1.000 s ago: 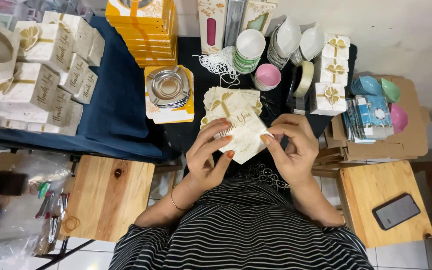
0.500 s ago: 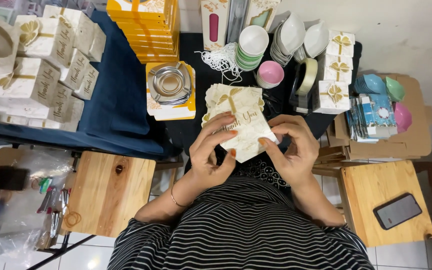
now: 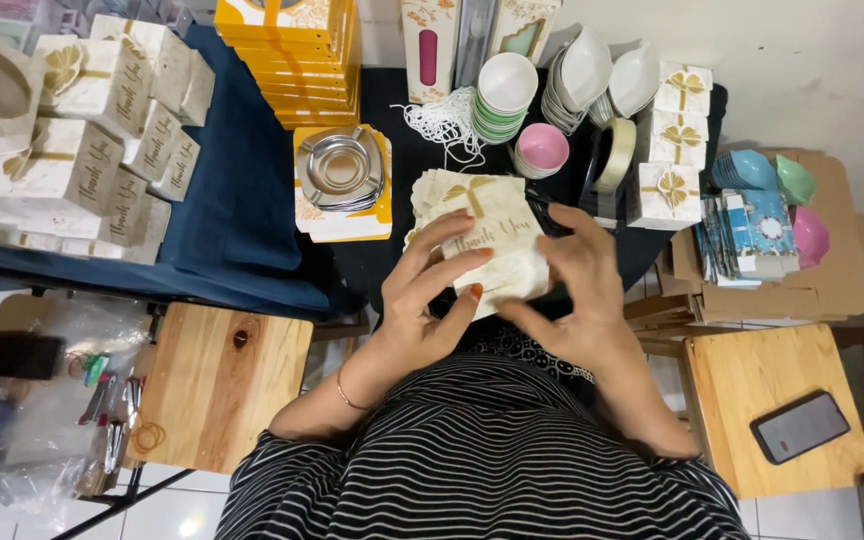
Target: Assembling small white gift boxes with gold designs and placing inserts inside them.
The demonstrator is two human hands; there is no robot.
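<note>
Both of my hands hold a flat cream gift box [image 3: 497,245] with a gold bow print, over the black cloth in front of my striped shirt. My left hand [image 3: 427,290] grips its left edge with fingers spread over the face. My right hand [image 3: 577,290] clasps the right edge. Under and behind the box lies a stack of the same flat cream boxes [image 3: 442,190].
Assembled cream boxes [image 3: 72,130] crowd the blue cloth at left. Yellow boxes [image 3: 287,55], metal dishes [image 3: 340,170], stacked bowls [image 3: 507,95], a pink bowl [image 3: 542,148] and tape roll [image 3: 614,155] sit behind. Wooden stools flank me; a phone [image 3: 800,425] lies on the right one.
The cream box has been turned between my hands, from tilted to nearly level and flat, and my left hand's fingers have spread over its face.
</note>
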